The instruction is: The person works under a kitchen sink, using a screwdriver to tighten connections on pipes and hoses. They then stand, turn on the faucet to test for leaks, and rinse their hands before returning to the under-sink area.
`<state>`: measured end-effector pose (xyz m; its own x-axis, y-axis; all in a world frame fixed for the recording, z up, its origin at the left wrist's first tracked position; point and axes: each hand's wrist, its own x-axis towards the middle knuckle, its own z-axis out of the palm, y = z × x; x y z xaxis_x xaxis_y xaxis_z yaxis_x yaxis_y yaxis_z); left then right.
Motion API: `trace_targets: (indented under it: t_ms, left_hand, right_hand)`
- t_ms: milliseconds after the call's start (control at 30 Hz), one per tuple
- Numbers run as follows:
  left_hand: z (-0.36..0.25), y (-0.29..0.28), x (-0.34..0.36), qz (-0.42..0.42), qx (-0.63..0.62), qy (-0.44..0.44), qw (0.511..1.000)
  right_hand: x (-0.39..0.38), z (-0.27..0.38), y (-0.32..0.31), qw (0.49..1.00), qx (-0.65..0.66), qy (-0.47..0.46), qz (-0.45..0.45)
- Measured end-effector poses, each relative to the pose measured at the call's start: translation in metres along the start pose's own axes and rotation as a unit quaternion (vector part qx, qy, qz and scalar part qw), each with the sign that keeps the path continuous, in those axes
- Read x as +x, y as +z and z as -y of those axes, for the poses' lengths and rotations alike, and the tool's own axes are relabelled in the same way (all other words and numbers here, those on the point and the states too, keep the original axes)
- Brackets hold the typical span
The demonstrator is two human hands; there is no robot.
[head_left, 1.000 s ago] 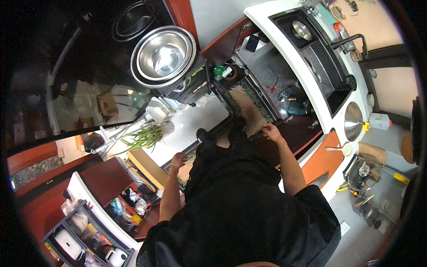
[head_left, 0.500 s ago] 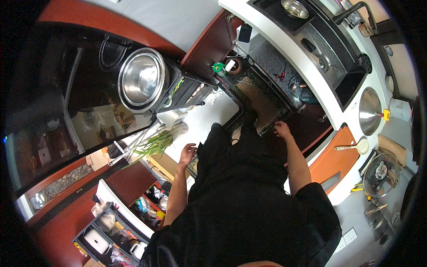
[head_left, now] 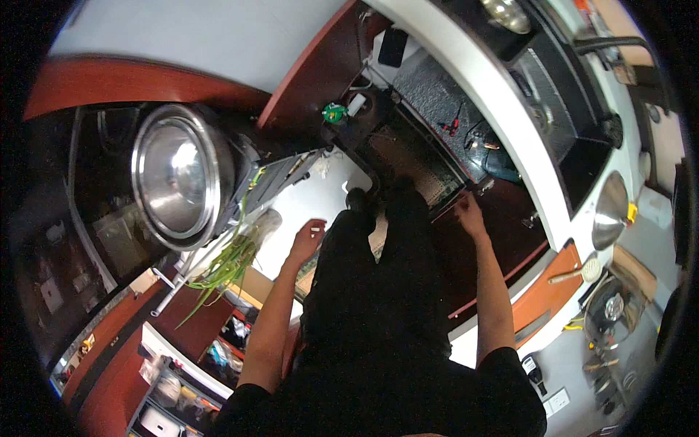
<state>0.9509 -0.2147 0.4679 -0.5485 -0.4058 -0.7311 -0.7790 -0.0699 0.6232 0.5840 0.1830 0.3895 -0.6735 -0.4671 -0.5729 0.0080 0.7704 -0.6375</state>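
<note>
My left hand [head_left: 309,239] hangs beside my left knee, above the white floor patch. Its fingers are loosely bent and hold nothing that I can make out. On the other side, my right hand [head_left: 470,213] is by the dark red cabinet under the sink, its fingers slightly apart and nothing visible in them. A patterned mat [head_left: 415,156] lies between the open cabinet door [head_left: 309,69] and the cabinet. Inside the cabinet are a red-handled tool [head_left: 453,125] and a dark shiny object [head_left: 495,156]. A green-topped container [head_left: 334,113] stands near the door.
Left of me, a large steel basin [head_left: 175,178] sits on a dark rack [head_left: 280,175]. Green onions [head_left: 229,258] stick out below it. The white counter [head_left: 466,54] curves round the black sink [head_left: 564,116], with an orange cutting board [head_left: 546,298] and a skimmer [head_left: 590,271] farther along.
My view has shifted, and the basin and rack now appear larger and farther left. I am leaning closer to the open cabinet, with both hands still low at my sides.
</note>
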Motion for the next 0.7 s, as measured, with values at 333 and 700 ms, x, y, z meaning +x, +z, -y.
trace_targets:
  t_ms: [333, 700]
  left_hand:
    - [0.051, 0.106, 0.218, -0.091, -0.119, -0.041, 0.988]
    - [0.089, 0.15, 0.568, -0.525, -0.219, 0.171, 0.804]
  right_hand:
    - [0.228, 0.078, 0.157, 0.985, 0.073, -0.012, 0.159]
    - [0.443, 0.136, 0.197, 0.875, -0.175, -0.343, 0.293]
